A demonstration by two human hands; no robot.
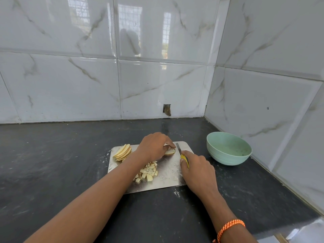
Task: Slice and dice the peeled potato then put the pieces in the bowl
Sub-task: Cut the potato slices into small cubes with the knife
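Potato (pixel 169 152), what is left of it, lies on the far part of a metal cutting board (pixel 168 174), partly covered by the left hand (pixel 154 146), whose fingers curl over it and hold it down. Just to its right the right hand (pixel 194 170) grips the yellow handle of a knife (pixel 182 153), forefinger laid along the top, the blade pointing away toward the board's far edge beside the potato.

On the same board, a fan of slices (pixel 123 152) leans together at the far left corner, and a heap of small diced pieces (pixel 148 171) sits near the middle, partly under the left forearm.

The green bowl (pixel 228 148) stands on the dark counter (pixel 52 163) to the right of the board, apart from it; no potato pieces show inside, only faint specks on its inner wall. It sits close to the tiled side wall (pixel 271 102), in the corner where that wall meets the back wall (pixel 105 76).

Left of the board the counter runs wide and bare, and there is open counter in front of the board's near edge, between the two forearms. An orange braided band (pixel 229 228) circles the right wrist.
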